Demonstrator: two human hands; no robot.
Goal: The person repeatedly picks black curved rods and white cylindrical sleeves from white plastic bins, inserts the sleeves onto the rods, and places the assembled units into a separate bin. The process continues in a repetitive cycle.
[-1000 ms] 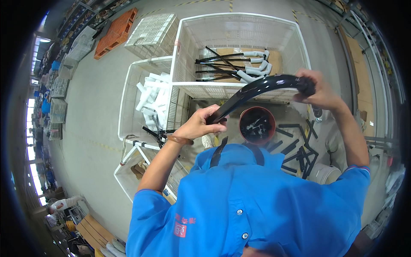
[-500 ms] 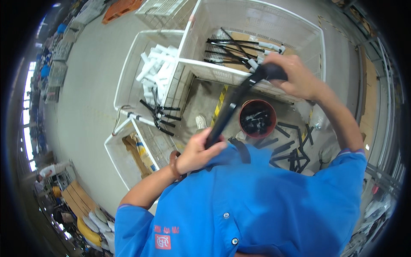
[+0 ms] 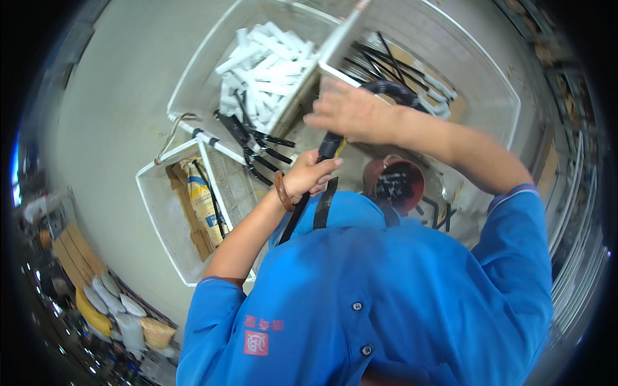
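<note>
My left hand (image 3: pixel 312 177) is closed round the straight part of a black bent tube (image 3: pixel 329 145), shaped like a cane with a hooked end. Its lower end runs down past my wrist, close to my blue shirt. Over the upper part of the tube lies my right hand (image 3: pixel 354 110), blurred, with its fingers stretched out to the left. The tube's curved end shows beyond my right wrist, and the stretch under that hand is hidden.
White foam sleeves fill a white crate (image 3: pixel 175 96); black branched pieces (image 3: pixel 257 145) hang at its near corner. Another crate (image 3: pixel 512 96), at the right, holds black rods. A lower-left crate (image 3: pixel 147 212) contains cardboard and a sack. A reddish bucket (image 3: pixel 412 186) stands on the floor near loose black pieces.
My right hand has left the curved end and moved left along the tube, fingers now extended. The left hand keeps its hold. The crates have shifted in view as my head turned.
</note>
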